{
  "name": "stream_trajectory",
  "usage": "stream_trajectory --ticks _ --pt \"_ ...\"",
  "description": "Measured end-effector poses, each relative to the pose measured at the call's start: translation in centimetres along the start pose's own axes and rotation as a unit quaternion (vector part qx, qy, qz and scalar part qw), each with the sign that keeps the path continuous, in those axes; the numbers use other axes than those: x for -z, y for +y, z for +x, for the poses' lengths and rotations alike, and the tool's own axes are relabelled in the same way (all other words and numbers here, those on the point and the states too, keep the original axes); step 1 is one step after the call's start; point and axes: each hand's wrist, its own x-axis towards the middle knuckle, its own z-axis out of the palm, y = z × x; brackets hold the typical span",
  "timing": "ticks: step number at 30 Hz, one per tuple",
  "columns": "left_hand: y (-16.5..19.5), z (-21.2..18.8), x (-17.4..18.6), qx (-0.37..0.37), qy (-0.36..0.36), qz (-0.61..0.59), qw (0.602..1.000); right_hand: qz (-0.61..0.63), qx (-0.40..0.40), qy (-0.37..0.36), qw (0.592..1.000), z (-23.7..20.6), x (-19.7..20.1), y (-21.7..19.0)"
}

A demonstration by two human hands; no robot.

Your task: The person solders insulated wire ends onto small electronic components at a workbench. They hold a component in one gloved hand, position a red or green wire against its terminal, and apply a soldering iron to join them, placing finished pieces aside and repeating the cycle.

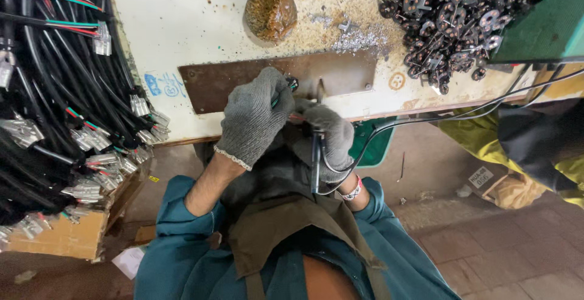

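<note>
Head view: both hands wear grey knitted gloves and work close together at the front edge of the bench. The left hand (252, 117) is closed around a thin green-and-black wire end (286, 90), pressing it toward the right. The right hand (328, 139) is clenched on a bundle of black cables (389, 127) that loops below the wrist and runs off to the right.

Surface: a worn cream-painted worktop (182, 26) carries a rusty brown flat metal plate (219, 84) just beyond the hands, with silver metal shavings (362, 37) behind it. A brown domed rusty lump (271, 11) sits near the far edge. A heap of small dark round metal parts (453, 14) covers the far right corner, beside a green machine housing (547, 26).

Containers: an open brown cardboard box (67, 236) at the left holds black cable harnesses with silver terminals (67, 111). A green bin (377, 145) stands under the bench.

Labels: blue handwriting (163, 84) marks the worktop left of the plate. A white printed label (480, 177) lies on a brown box on the reddish tiled floor (505, 245).
</note>
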Motion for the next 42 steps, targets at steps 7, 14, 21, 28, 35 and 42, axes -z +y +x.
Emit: stream_trajectory --ticks 7,14,21,28,35,42 --pt "0.1 0.2 0.1 0.047 -0.033 -0.012 0.998 -0.049 -0.011 -0.057 0.997 -1.3 -0.7 1.6" --pt "1.4 0.2 0.5 -0.023 0.032 0.014 0.999 -0.047 -0.093 0.002 0.995 -1.3 0.2 0.9" --pt "1.5 0.0 3.0 0.108 -0.097 -0.119 0.982 0.083 -0.244 0.012 0.966 -0.3 0.4 0.4" --pt "0.3 -1.5 2.9 -0.008 -0.063 -0.183 0.981 0.027 -0.118 0.015 0.993 -0.1 0.5 0.5" --pt "-0.9 -1.4 2.0 -0.032 -0.044 -0.122 0.991 0.157 -0.216 0.007 0.964 0.5 1.3 0.3" --pt "-0.5 -1.3 1.9 -0.044 -0.065 -0.074 0.994 0.375 -0.21 -0.029 0.902 1.8 1.2 0.3"
